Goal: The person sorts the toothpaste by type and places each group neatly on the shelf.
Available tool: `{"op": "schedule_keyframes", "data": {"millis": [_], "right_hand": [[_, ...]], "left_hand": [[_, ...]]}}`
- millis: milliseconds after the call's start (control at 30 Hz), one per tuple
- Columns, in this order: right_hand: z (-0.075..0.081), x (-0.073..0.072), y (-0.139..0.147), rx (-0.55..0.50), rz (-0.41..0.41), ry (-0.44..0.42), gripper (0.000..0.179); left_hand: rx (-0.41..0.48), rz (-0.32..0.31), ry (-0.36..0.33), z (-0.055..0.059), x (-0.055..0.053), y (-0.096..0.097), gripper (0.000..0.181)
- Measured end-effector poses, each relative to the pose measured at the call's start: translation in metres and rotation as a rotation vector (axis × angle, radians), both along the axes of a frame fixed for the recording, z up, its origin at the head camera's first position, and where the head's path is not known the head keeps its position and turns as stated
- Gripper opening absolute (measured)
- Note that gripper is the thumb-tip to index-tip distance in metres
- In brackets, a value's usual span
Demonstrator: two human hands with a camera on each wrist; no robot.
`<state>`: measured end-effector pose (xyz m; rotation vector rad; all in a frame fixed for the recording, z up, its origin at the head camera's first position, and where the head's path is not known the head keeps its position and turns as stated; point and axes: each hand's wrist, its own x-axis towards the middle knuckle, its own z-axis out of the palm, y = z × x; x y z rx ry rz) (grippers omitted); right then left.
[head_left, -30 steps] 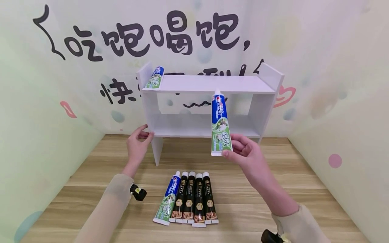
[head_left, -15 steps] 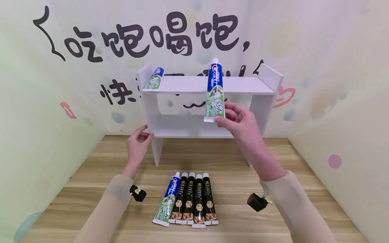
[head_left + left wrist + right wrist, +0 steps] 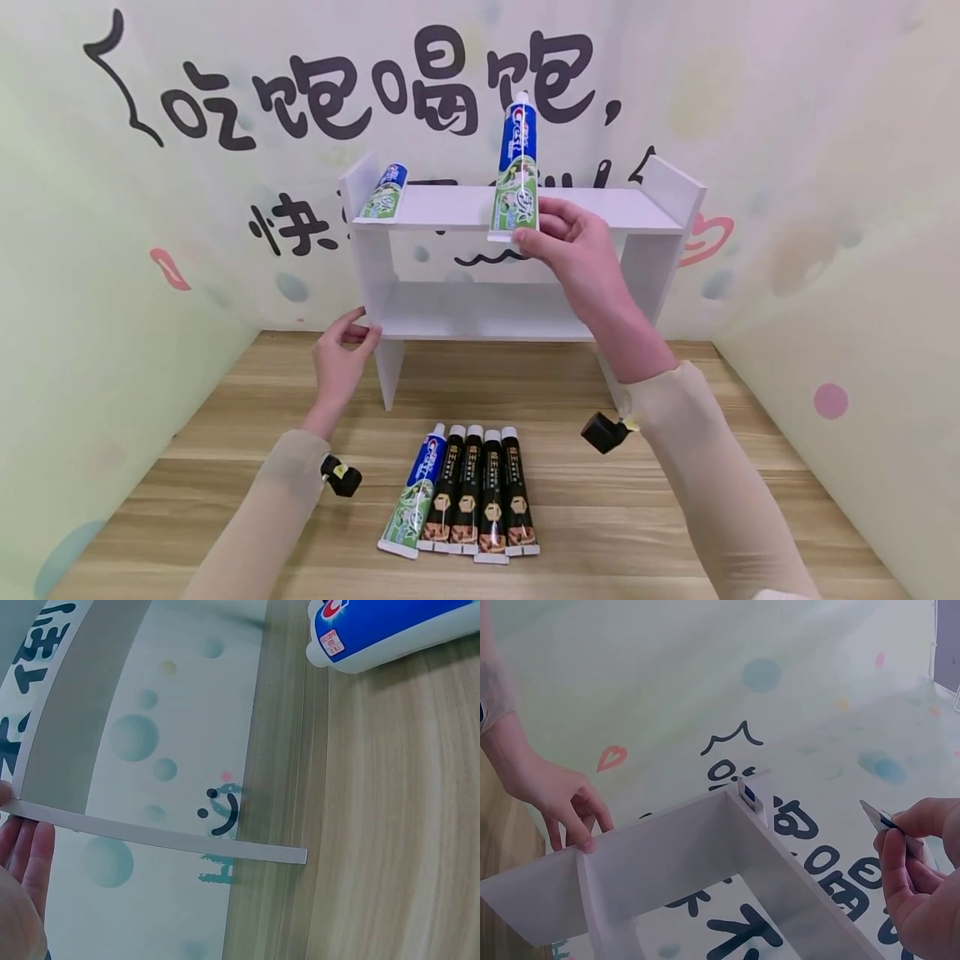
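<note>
My right hand pinches the lower end of a blue-and-green Crest toothpaste tube, cap up, in front of the top board of a white two-tier shelf. The right wrist view has that right hand with the tube edge-on. With thumb and fingers, my left hand holds the shelf's left side panel near the lower board; the left wrist view shows its fingers against the panel. Another Crest tube lies at the left end of the top board.
On the wooden table, in front of the shelf, another Crest tube lies beside several black toothpaste tubes in a row. A patterned wall with large lettering rises behind the shelf, and side walls flank the table.
My right hand has raised the Crest tube from in front of the shelf's lower opening to the top board, shifting slightly left. The left hand has stayed on the side panel.
</note>
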<state>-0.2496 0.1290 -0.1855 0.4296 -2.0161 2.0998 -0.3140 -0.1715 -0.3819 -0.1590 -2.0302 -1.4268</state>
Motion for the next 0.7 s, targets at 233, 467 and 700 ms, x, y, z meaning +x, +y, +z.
{"op": "schedule_keyframes", "data": {"millis": [233,467,700], "right_hand": [[0.012,-0.011,-0.001,-0.020,-0.016,-0.023,0.049],[0.028,-0.020,-0.004,-0.060,-0.009,-0.008,0.049],[0.028,-0.031,-0.010,-0.083,-0.003,0.026,0.047]], "left_hand": [[0.005,0.006,0.004,0.000,-0.001,0.001,0.035],[0.013,0.011,0.020,-0.002,-0.002,0.001,0.034],[0.011,0.007,0.025,-0.002,-0.001,0.002,0.034]]}}
